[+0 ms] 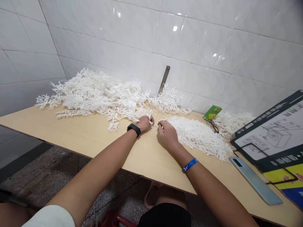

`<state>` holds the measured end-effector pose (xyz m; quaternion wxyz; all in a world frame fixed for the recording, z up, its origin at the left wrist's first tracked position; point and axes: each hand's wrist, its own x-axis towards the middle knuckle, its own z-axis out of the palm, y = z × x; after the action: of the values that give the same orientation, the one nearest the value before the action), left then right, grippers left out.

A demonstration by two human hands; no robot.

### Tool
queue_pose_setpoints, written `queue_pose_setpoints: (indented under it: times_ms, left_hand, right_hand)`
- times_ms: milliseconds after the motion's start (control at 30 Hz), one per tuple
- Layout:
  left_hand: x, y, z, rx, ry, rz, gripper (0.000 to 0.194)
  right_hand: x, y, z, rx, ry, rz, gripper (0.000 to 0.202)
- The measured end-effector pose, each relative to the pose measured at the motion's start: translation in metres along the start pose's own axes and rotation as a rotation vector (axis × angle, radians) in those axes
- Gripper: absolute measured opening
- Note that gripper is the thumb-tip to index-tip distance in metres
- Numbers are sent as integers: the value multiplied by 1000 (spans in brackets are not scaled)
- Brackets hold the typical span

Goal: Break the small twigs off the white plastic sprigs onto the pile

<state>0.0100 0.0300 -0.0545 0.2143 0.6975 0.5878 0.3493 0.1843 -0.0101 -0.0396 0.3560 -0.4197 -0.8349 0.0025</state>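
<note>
Left hand (145, 122), black watch at wrist: fingers pinched on a white plastic sprig (150, 117) at the near edge of the branched white heap (94, 94) lying beyond it. Right hand (165, 134), blue wristband: just beside the left, fingertips closed on a small white piece (159, 126); grip detail too small to tell. Flat pile of white pieces (199, 135) right of it. Further right: green packet (212, 112), glasses (213, 126), phone (255, 180), printed box (274, 138). Pale wooden counter (94, 135); white tiled wall (189, 41).
</note>
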Motion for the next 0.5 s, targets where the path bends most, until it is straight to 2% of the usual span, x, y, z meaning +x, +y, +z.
queue_pose_setpoints:
  times_ms: [67, 133, 233, 333, 500]
  left_hand:
    - [-3, 2, 2, -12, -14, 33, 23]
    - [-5, 4, 3, -10, -17, 49, 23]
    - [-7, 7, 4, 10, -23, 52, 20]
    - [-8, 9, 5, 26, -46, 68, 17]
    - [-5, 13, 6, 37, -15, 73, 18]
  right_hand:
    - [6, 9, -1, -57, 59, 41, 23]
    - [8, 13, -2, -10, 72, 44, 23]
    - [6, 7, -2, 150, -12, -55, 21]
    - [4, 1, 2, 174, -64, -136, 15]
    - [4, 2, 7, 94, -37, -109, 14]
